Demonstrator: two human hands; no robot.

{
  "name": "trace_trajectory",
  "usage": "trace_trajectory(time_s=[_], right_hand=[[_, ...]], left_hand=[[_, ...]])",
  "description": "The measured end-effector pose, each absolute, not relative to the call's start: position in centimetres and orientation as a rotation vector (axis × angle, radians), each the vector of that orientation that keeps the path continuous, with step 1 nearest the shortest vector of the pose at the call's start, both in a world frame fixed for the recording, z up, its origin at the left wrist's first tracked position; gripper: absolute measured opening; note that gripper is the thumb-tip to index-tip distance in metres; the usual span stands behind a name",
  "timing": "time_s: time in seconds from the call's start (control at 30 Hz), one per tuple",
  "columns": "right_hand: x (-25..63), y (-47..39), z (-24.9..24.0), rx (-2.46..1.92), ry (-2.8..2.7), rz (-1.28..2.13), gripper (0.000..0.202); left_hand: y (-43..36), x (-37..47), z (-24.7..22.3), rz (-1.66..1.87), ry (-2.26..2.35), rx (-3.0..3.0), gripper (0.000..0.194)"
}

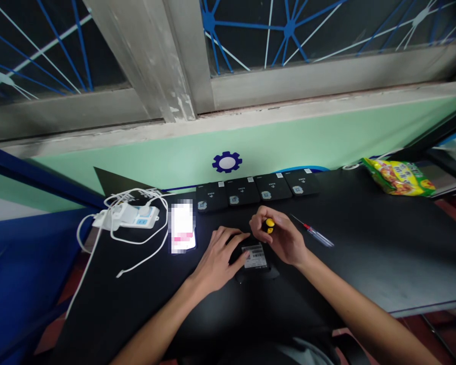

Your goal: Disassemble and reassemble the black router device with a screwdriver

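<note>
My right hand (pixel 279 233) is closed around a yellow-and-black handle (pixel 269 226), which looks like a screwdriver's. Its tip points down and is hidden behind the fingers. Below it lies a flat black device with a white printed label (pixel 256 257). My left hand (pixel 222 253) rests flat beside this device with fingers stretched out; the thumb touches the label's left edge, and the index fingertip reaches the far side. Just right of my right hand, a second screwdriver (pixel 317 234) with a clear handle and red collar lies on the black table (pixel 365 253).
Several flat black boxes (pixel 243 193) stand in a row along the wall. At left are a lit phone (pixel 182 228), a white power strip (pixel 140 217) and looped white cables (pixel 137 242). A green-and-yellow snack bag (pixel 401 177) lies at the far right.
</note>
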State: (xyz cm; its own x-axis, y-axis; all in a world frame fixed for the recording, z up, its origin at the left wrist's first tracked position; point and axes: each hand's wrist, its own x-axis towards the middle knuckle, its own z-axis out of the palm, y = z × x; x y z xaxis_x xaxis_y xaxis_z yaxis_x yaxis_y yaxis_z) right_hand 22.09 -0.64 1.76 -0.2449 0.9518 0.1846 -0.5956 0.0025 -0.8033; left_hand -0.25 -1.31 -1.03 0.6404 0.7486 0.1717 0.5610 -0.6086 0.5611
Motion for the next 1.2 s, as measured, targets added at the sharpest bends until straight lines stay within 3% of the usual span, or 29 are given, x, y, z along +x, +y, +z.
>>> trace_trajectory(time_s=[0.37,0.6,0.97,1.2], right_hand=[[22.07,-0.81,2.18,-0.45,-0.939,1.624,0.017],[22.37,-0.66,2.31,-0.497,-1.03,1.579,0.044],[22.12,-0.52,1.81,-0.457,-0.972,1.634,0.024],[22.22,-0.5,1.69,-0.522,-1.002,1.59,0.047]], left_hand=[[-1.32,-0.17,-1.02,0.582,1.007,2.409,0.037],[-1.24,-0.22,-1.08,0.584,0.995,2.41,0.035],[-1.27,-0.12,-0.93,0.581,1.005,2.412,0.033],[-1.23,-0.18,-1.0,0.583,1.008,2.411,0.032]])
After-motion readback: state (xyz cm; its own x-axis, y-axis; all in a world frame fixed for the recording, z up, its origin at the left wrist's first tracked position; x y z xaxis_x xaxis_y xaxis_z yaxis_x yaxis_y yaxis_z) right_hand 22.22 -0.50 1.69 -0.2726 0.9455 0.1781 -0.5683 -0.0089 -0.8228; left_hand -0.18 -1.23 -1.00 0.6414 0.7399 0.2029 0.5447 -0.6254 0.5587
